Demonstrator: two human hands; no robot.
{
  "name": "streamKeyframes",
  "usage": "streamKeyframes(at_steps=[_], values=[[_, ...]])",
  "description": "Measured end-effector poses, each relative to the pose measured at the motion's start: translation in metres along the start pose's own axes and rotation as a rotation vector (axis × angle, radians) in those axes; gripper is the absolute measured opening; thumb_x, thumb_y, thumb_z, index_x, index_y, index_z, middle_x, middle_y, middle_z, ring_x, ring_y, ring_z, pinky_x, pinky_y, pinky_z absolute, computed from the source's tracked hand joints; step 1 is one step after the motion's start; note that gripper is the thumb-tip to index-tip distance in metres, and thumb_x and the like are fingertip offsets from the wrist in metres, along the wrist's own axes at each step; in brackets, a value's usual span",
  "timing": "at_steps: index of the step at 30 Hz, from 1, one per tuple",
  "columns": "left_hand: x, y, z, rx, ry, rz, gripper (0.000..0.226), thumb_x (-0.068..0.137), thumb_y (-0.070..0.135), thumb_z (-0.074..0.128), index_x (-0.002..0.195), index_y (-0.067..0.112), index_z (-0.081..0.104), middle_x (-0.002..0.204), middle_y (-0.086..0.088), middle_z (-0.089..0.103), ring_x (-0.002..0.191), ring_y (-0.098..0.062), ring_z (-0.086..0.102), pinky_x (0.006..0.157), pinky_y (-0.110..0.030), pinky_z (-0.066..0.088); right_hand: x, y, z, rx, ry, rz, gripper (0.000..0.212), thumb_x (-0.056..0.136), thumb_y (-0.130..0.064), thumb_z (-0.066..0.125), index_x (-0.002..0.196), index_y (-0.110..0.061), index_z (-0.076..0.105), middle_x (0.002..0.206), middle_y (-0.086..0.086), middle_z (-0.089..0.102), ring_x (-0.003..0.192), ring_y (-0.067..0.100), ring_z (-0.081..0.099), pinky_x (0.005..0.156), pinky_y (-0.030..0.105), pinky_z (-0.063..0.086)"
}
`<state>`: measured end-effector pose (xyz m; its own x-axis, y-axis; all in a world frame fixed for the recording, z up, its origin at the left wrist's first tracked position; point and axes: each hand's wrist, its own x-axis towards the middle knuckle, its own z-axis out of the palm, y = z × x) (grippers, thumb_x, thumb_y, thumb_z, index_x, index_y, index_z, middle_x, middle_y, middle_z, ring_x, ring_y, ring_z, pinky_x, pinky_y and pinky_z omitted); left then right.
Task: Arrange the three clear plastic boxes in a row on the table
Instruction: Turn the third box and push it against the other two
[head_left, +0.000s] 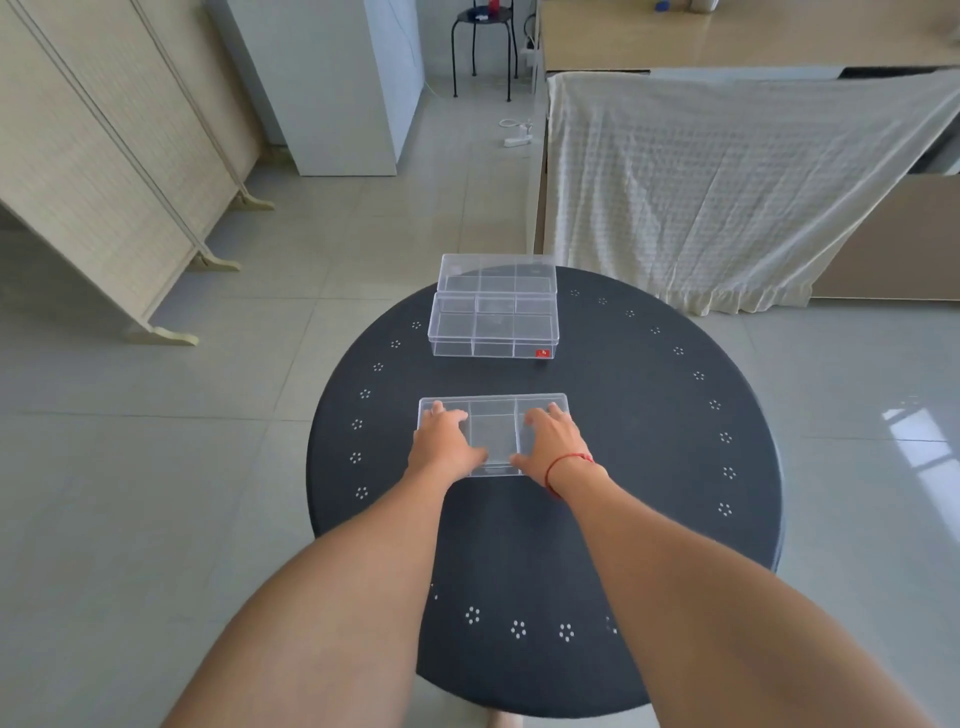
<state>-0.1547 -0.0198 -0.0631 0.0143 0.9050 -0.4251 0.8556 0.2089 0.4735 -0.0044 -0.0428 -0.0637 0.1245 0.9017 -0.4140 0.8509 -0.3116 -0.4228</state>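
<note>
Three clear plastic boxes stand in a line running from the near half of the round dark tabletop (649, 441) toward its far edge. The far box (496, 274) overhangs or meets the far edge, the middle box (493, 327) sits touching or just in front of it (the clear walls make the seam hard to read), and the near box (492, 434) lies apart from those two, around the centre of the tabletop.

The left hand (444, 441) and the right hand (550, 441) rest on this near box, one at each end, fingers spread over the lid and thumbs at the near edge, gripping it between them. Whether it is lifted or flat on the tabletop I cannot tell.

As I judge it, the task is nearly done: all three share one line and the same orientation. What seems left is closing or evening the gap between the near box and the pair, then letting go.

The tabletop carries a ring of small white dot clusters near its rim. Around it are pale floor tiles, a folding screen (104, 171) to the left, a cream cloth (727, 182) draped over furniture to the right, and a black stool (483, 47) at the back.
</note>
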Motion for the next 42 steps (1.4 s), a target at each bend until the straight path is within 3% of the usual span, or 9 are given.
streamKeyframes(at_steps=[3,7,13,21,35,39,42], values=[[0.019,0.002,-0.005,0.006,-0.006,0.018,0.075,0.081,0.036,0.071,0.147,0.023,0.039,0.163,0.000,0.012,0.146,-0.023,0.027,0.109,-0.044,0.040,0.018,-0.007,-0.004,-0.022,-0.017,0.011,0.056,0.085,-0.024,0.066,0.137,-0.018,0.045,0.156,0.013,0.025,0.144,0.032,0.025,0.112,0.042,0.039],[0.041,0.003,-0.013,0.112,-0.051,0.082,0.089,0.080,0.057,0.067,0.152,0.022,0.029,0.165,-0.002,-0.002,0.152,-0.024,0.006,0.116,-0.049,0.032,0.040,-0.016,-0.016,-0.010,-0.022,0.028,0.059,0.089,-0.027,0.064,0.144,-0.020,0.041,0.162,0.012,0.012,0.151,0.031,0.013,0.117,0.043,0.029],[0.061,0.013,-0.024,0.211,-0.038,0.134,0.086,0.086,0.057,0.060,0.154,0.023,0.022,0.165,-0.006,-0.006,0.152,-0.029,0.001,0.118,-0.047,0.022,0.056,-0.024,-0.024,0.022,-0.004,0.049,0.066,0.090,-0.032,0.063,0.149,-0.025,0.034,0.164,0.009,0.006,0.153,0.028,0.005,0.117,0.046,0.030],[0.078,0.017,-0.017,0.075,0.066,0.147,0.077,0.083,0.050,0.068,0.148,0.022,0.039,0.165,0.000,0.010,0.152,-0.020,0.006,0.111,-0.045,0.036,0.071,-0.021,-0.032,0.049,0.009,0.058,0.067,0.092,-0.033,0.061,0.151,-0.026,0.030,0.165,0.005,0.003,0.153,0.026,0.002,0.118,0.045,0.029],[0.084,0.023,-0.018,-0.016,0.037,0.086,0.078,0.080,0.050,0.072,0.146,0.023,0.043,0.164,0.001,0.011,0.152,-0.021,0.011,0.112,-0.045,0.035,0.083,-0.018,-0.033,0.028,-0.002,0.033,0.062,0.090,-0.034,0.061,0.146,-0.025,0.037,0.163,0.003,0.010,0.152,0.026,0.010,0.115,0.046,0.035],[0.087,0.025,-0.031,-0.060,0.304,0.104,0.059,0.085,0.052,0.062,0.134,0.019,0.057,0.148,-0.002,0.045,0.136,-0.020,0.041,0.105,-0.039,0.041,0.088,-0.020,-0.037,0.081,0.195,0.060,0.058,0.091,-0.040,0.054,0.143,-0.018,0.041,0.155,0.007,0.031,0.142,0.028,0.032,0.111,0.043,0.036],[0.107,0.026,-0.046,-0.096,0.356,0.038,0.062,0.095,0.038,0.054,0.149,0.013,0.035,0.154,-0.007,0.036,0.140,-0.025,0.036,0.106,-0.040,0.040,0.110,-0.021,-0.045,0.259,0.284,0.182,0.054,0.091,-0.033,0.052,0.137,-0.007,0.043,0.148,0.011,0.039,0.135,0.032,0.040,0.107,0.046,0.040]])
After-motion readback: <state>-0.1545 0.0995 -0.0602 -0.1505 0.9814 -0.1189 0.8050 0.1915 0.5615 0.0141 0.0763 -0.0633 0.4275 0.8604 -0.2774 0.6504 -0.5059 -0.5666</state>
